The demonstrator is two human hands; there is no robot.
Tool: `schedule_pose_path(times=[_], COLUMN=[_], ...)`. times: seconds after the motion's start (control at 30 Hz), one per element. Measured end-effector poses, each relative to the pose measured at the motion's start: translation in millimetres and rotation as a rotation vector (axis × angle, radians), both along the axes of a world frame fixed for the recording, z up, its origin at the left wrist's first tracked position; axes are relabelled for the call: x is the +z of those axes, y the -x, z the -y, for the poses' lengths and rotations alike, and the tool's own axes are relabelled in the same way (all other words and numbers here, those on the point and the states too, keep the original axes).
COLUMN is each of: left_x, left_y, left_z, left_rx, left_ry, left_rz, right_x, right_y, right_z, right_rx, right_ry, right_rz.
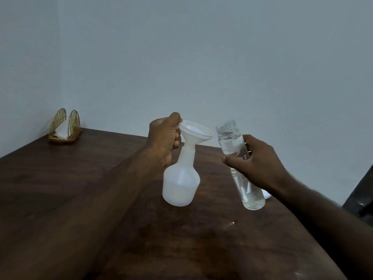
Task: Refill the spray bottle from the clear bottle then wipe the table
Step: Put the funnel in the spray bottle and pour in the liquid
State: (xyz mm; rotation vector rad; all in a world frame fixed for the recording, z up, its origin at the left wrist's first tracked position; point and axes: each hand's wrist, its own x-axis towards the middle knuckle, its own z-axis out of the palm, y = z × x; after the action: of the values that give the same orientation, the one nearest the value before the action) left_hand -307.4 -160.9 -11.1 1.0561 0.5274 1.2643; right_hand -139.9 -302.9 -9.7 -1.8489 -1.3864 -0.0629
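A white translucent spray bottle [181, 182] stands on the dark wooden table [80, 188] with its spray head off. A white funnel [194, 132] sits in its neck. My left hand [164, 136] pinches the funnel's left rim. To the right, my right hand [256, 162] grips the clear bottle [240, 164] around its middle. The clear bottle is uncapped, holds clear liquid, and is upright with a slight tilt. Its mouth is level with the funnel and a little to the right of it.
A gold wire napkin holder [65, 126] with white napkins stands at the table's far left corner by the wall. A small white object [266, 194] peeks out behind the clear bottle. A dark chair [361, 199] is at the right edge.
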Motion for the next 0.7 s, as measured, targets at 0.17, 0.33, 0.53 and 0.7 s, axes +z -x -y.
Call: schedule_pose_path(times=[0.17,0.33,0.53,0.7], left_x=[0.6,-0.2,-0.5,1.0], left_y=[-0.9,-0.9,-0.1,-1.5], left_z=[-1.6,-3.3,-3.2,-2.3], left_rx=[-0.003,-0.011,-0.034,-0.065], left_ry=[-0.010,-0.010,-0.009,0.009], left_rz=[-0.005,-0.001,0.013,0.048], right_x=[7.3,13.6,21.6,32.3], right_y=[-0.3,-2.4,-8.1,-8.6], right_z=[-2.6,-4.2,-3.1,-3.0], right_rx=[0.014,0.033,0.039,0.023], right_ry=[0.023,0.027,0.086,0.140], right_rz=[0.096,0.191,0.283,0.351])
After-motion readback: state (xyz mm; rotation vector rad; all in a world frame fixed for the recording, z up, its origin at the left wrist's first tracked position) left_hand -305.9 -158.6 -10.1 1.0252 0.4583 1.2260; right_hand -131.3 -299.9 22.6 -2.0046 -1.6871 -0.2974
